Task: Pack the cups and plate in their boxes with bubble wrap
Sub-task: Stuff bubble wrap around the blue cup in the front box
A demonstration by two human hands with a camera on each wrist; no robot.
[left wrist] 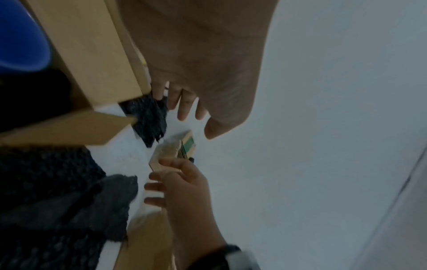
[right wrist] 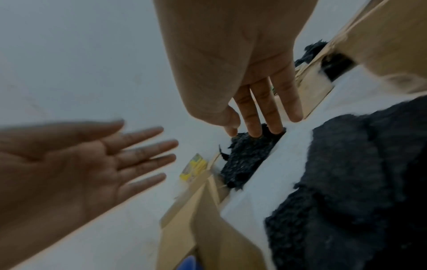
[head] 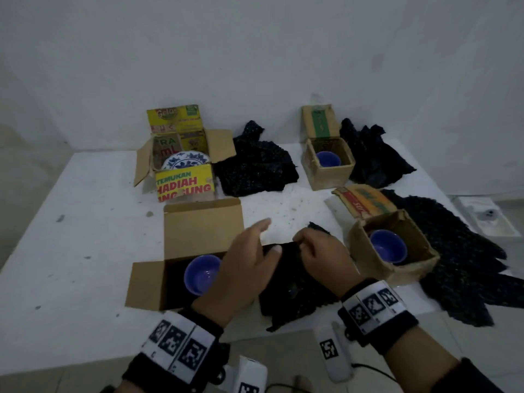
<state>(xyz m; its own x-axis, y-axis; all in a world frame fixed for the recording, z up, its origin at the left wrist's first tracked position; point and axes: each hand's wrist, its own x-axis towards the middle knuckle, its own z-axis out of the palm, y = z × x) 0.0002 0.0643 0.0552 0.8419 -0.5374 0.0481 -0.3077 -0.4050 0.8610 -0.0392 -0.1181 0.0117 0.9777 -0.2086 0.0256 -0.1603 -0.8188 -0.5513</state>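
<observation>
A blue cup point(head: 201, 275) stands in the open brown box point(head: 198, 225) nearest me. To the right of that box a black bubble wrap sheet point(head: 297, 296) lies on the white table point(head: 85, 222). My right hand point(head: 312, 249) pinches the sheet's top edge. My left hand point(head: 249, 251) hovers over the box's right side with fingers straight, holding nothing. The right wrist view shows that left hand point(right wrist: 80, 164) spread flat and the dark sheet point(right wrist: 346, 173) below. A blue-patterned plate point(head: 185, 161) leans in the yellow box point(head: 184, 184).
Two more blue cups sit in small open boxes, one at the back right point(head: 328, 159) and one at the right point(head: 388, 246). Black wrap sheets lie beside the yellow box point(head: 255, 168), behind the back box point(head: 371, 157) and under the right box point(head: 459, 265).
</observation>
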